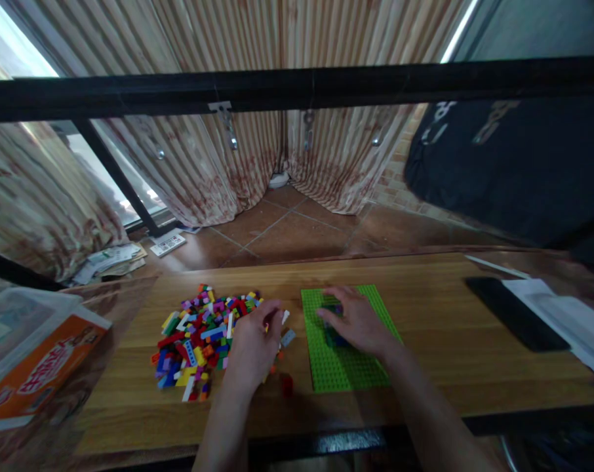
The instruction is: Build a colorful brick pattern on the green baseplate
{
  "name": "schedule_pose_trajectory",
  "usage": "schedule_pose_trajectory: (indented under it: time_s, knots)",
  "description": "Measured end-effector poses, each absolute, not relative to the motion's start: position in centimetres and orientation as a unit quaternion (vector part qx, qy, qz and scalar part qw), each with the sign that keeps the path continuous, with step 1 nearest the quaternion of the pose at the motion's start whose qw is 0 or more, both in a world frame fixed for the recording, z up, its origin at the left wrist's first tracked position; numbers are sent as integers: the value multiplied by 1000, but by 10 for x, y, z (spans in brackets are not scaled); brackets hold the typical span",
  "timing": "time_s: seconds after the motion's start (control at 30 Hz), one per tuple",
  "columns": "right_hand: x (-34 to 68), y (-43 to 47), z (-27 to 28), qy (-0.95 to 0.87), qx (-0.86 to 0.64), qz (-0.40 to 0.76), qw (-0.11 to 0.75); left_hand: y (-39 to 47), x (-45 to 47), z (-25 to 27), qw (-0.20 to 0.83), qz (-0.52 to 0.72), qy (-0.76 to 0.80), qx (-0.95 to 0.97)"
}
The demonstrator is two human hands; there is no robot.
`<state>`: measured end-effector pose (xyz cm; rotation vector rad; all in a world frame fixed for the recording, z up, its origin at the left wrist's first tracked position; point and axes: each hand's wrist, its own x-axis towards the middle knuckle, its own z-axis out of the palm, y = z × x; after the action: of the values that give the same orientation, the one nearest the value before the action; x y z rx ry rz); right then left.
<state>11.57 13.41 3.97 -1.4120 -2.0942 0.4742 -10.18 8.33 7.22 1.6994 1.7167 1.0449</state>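
Bare forearms (225, 419) over the worktop (439, 341): loose bricks left, green baseplate right

Both forearms come in from the near edge. The left hand (257, 337) is at the right side of a brick heap (193, 341), thumb and forefinger curled towards each other; whether they pinch a piece I cannot tell. The right hand (363, 324) spreads above the green baseplate (334, 377), its fingers parted around a small dark brick cluster (330, 337). The palm hides most of that cluster, so contact cannot be confirmed.

To handle this well, I would keep the right fingers low and light, steadying the cluster by its sides without covering its studs. The left would do best to take one brick by its short sides, studs up, from the thin fringe of the heap rather than its tangled middle. Any brick should be squared to the stud grid before pressing straight down; a tilted push could skid the unpinned plate.

Counted: two hands, one baseplate, one visible cluster, one heap with too many overlapping bricks to number. Apart from the heap's main body lie one red brick (287, 385) near the plate and one grey piece (288, 338). One dark flat object (516, 313) lies far right; one orange box (46, 367) stands beyond the left end.
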Motion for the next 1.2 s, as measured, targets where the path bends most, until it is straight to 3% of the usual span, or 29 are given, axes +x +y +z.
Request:
schedule_pose_trajectory:
  time_s: [0.13,0.37,0.67,0.93,1.2]
  knots:
    - [117,113,37,-811,-532,150,193,82,-111,75,227,405,648,604]
    - [127,112,31,-808,-548,147,159,79,-115,80,241,427,657,573]
    - [97,107,47,-836,-481,148,220,76,-116,83,233,425,659,576]
    - [59,100,48,-875,-417,188,161,76,-116,82,227,408,655,594]
    - [73,104,55,-853,-438,204,199,76,-116,82,236,403,651,598]
